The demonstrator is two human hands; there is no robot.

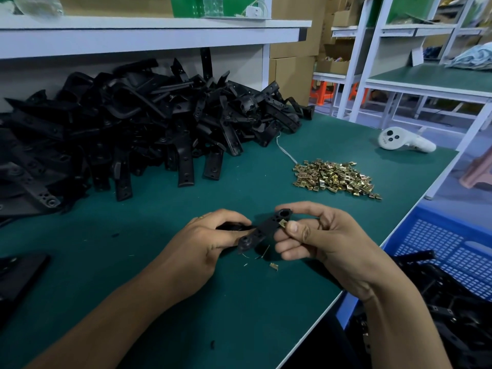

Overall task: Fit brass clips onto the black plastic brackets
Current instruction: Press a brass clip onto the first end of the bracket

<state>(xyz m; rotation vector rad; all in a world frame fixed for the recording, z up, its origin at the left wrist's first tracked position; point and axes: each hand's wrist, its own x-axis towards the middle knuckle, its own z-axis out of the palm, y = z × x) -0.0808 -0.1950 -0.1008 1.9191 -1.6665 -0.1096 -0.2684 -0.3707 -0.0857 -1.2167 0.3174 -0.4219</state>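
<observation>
The left hand (213, 235) gripped a black bracket (262, 230) steady while the right hand (314, 235) fingers pinched a brass clip (282, 223) against its edge.

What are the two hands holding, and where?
Left hand grips a black bracket at its near end; right hand pinches a brass clip against its far end.

Black brackets (133, 123), brass-gold clips (335, 178), green table (239, 302), blue crate (452, 251), white controller (404, 141)
</observation>
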